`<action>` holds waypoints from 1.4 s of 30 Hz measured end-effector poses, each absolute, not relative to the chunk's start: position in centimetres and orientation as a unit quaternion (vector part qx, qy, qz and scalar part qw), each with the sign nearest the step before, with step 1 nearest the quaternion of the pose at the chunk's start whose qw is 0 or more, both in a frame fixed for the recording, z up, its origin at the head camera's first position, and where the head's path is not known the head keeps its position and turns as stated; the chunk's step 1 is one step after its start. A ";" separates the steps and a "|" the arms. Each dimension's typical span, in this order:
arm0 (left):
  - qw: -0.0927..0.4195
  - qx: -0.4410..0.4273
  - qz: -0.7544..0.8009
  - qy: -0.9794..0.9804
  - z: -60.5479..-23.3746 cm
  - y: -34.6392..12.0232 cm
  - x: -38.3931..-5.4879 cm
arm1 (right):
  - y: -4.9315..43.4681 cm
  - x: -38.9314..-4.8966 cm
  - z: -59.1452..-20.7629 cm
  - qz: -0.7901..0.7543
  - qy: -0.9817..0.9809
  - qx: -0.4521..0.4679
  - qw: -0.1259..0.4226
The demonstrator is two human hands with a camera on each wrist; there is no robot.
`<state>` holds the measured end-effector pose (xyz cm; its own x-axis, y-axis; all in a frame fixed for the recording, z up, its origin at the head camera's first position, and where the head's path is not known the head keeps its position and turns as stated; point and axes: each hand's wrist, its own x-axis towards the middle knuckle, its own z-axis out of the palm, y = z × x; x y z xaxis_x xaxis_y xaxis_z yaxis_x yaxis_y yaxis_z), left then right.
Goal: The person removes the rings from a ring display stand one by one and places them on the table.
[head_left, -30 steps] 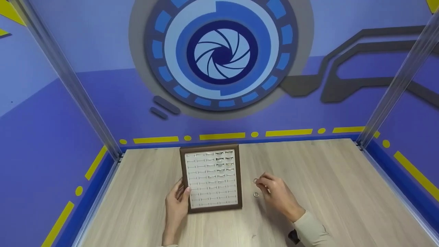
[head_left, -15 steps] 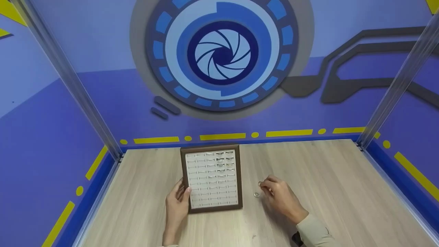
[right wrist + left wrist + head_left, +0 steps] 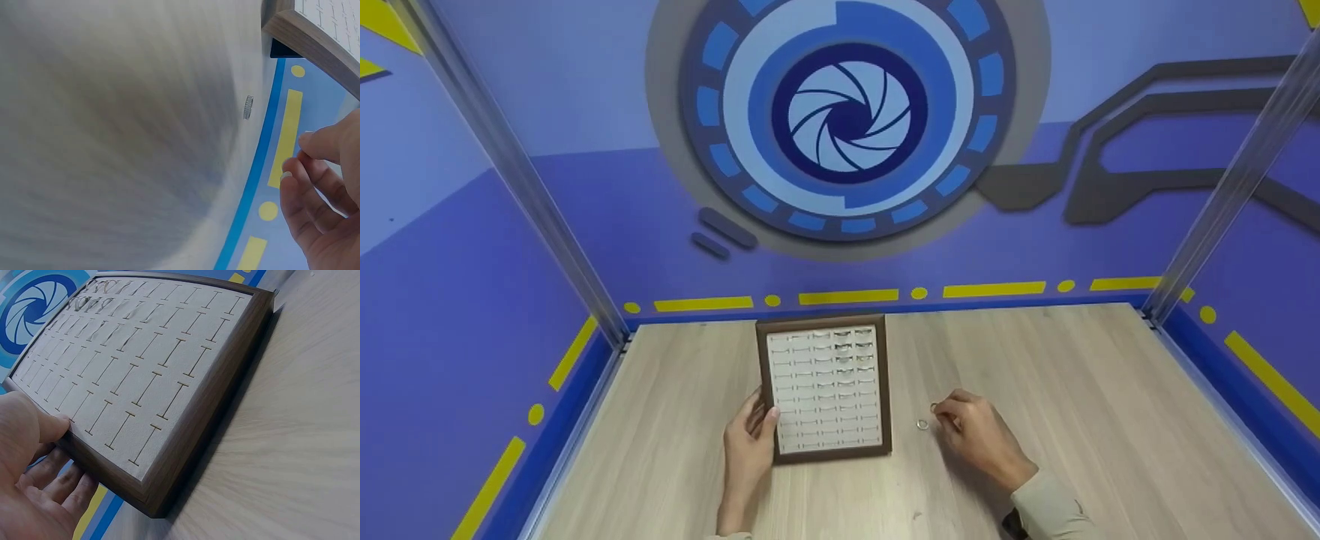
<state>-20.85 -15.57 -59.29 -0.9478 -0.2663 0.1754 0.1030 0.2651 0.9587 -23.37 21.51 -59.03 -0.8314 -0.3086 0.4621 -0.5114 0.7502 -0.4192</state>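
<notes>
A brown-framed ring display tray (image 3: 886, 390) with a pale slotted pad leans up over the table. My left hand (image 3: 750, 442) grips its left side, thumb (image 3: 53, 427) on the front edge and fingers behind. Several rings (image 3: 844, 348) sit in slots toward the upper right of the pad; many other slots hold none. To the right of the tray, my right hand (image 3: 979, 431) pinches a small gold-toned ring (image 3: 934, 408) between thumb and fingertips. A silver ring (image 3: 922, 424) lies on the table just left of that hand; its ridged outer side (image 3: 248, 107) shows in the right wrist view.
The light wood table (image 3: 1072, 390) is enclosed by printed blue panels (image 3: 600, 225) at the back and sides. Metal posts (image 3: 521, 180) stand at the back corners.
My right hand has drawn slightly right and toward me with the pinched ring, away from the tray. My left hand, the tray and the ring on the table stay in place.
</notes>
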 end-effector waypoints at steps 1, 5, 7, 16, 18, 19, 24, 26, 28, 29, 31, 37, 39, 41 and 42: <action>0.152 0.052 -0.605 -0.780 -59.3 -15.5 -20.9 | 21.6 -23.4 -59.1 0.272 -0.918 0.223 0.185; 0.153 0.054 -0.611 -0.775 -59.3 -15.5 -21.0 | 21.7 -23.4 -59.2 0.266 -0.922 0.214 0.182; 0.153 0.052 -0.611 -0.775 -59.2 -15.4 -21.0 | 21.8 -23.4 -59.3 0.260 -0.926 0.205 0.179; 0.163 0.048 -0.609 -0.774 -59.0 -15.5 -20.8 | 21.9 -23.5 -59.8 0.222 -0.939 0.197 0.174; 0.161 0.049 -0.610 -0.774 -58.9 -15.5 -20.7 | 21.9 -23.6 -59.9 0.220 -0.941 0.195 0.169; 0.161 0.050 -0.609 -0.775 -58.9 -15.4 -20.6 | 21.9 -23.6 -59.9 0.220 -0.942 0.194 0.165; 0.155 0.058 -0.608 -0.777 -59.0 -15.4 -20.6 | 21.9 -23.7 -60.2 0.217 -0.944 0.193 0.157; 0.153 0.061 -0.606 -0.778 -59.1 -15.4 -20.8 | 21.9 -23.7 -60.2 0.217 -0.944 0.193 0.158; 0.152 0.065 -0.606 -0.778 -59.1 -15.4 -20.9 | 21.9 -23.7 -60.3 0.216 -0.945 0.191 0.157; 0.151 0.065 -0.606 -0.779 -59.1 -15.4 -20.9 | 22.0 -23.8 -60.3 0.215 -0.945 0.189 0.155; 0.152 0.064 -0.604 -0.780 -59.1 -15.4 -20.9 | 22.0 -23.8 -60.3 0.215 -0.947 0.184 0.152; 0.154 0.061 -0.604 -0.779 -59.1 -15.5 -20.9 | 21.9 -23.9 -60.5 0.213 -0.951 0.176 0.141; 0.155 0.062 -0.604 -0.779 -59.2 -15.5 -20.9 | 21.9 -23.9 -60.5 0.213 -0.951 0.176 0.141; 0.158 0.061 -0.606 -0.777 -59.2 -15.5 -20.9 | 21.9 -23.9 -60.5 0.216 -0.949 0.179 0.143; 0.161 0.059 -0.606 -0.777 -59.2 -15.5 -20.9 | 21.9 -23.9 -60.5 0.218 -0.948 0.180 0.144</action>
<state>-20.93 -15.52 -59.18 -0.9412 -0.2864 0.1791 0.1038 0.2594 0.9602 -23.87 21.88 -60.51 -0.8936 -0.2792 0.3513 -0.4046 0.8400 -0.3616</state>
